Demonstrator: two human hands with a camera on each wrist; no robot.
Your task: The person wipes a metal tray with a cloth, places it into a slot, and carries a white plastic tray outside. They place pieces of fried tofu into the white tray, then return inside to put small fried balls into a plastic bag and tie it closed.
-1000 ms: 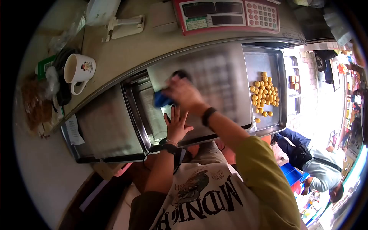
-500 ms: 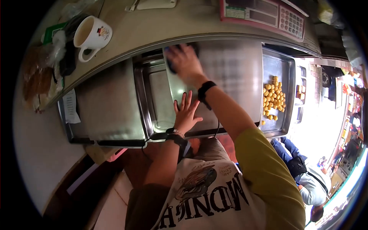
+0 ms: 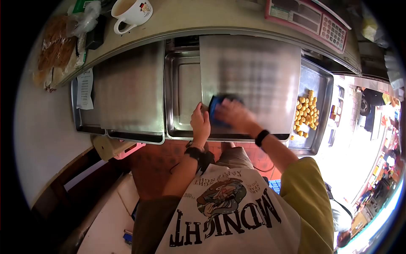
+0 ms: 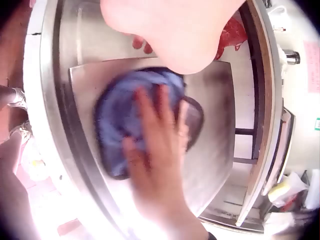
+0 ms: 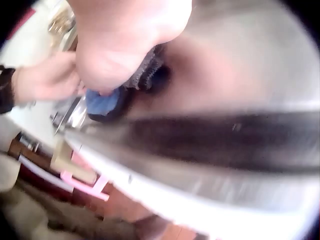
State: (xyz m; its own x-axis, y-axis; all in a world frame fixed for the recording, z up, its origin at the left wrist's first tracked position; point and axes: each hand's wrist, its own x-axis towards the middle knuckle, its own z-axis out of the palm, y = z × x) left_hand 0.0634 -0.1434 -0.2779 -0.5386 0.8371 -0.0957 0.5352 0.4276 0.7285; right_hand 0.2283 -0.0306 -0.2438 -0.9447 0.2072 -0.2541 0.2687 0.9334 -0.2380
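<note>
A flat metal sheet (image 3: 270,76) lies across the middle tray, its left part leaving some of the tray bottom visible. My right hand (image 3: 237,116) presses a blue cloth (image 3: 215,111) on the sheet near its left edge. In the left wrist view the fingers of that hand (image 4: 162,170) are spread over the blue cloth (image 4: 117,120), blurred by motion. My left hand (image 3: 200,123) grips the sheet's left edge, thumb up and fingers curled; the sheet partly hides the fingertips. The right wrist view shows this left hand (image 5: 47,77) beside the cloth (image 5: 102,104).
A tray (image 3: 323,84) with several yellow balls (image 3: 306,112) is on the right. Another covered tray (image 3: 127,89) with a paper slip (image 3: 85,89) is on the left. A mug (image 3: 132,13), a bagged item (image 3: 55,38) and a pink scale (image 3: 308,21) stand on the upper counter.
My right hand has moved the cloth from the sheet's far part back toward me. My left hand, earlier spread flat on the sheet, has curled at its left edge. The head view has shifted.
</note>
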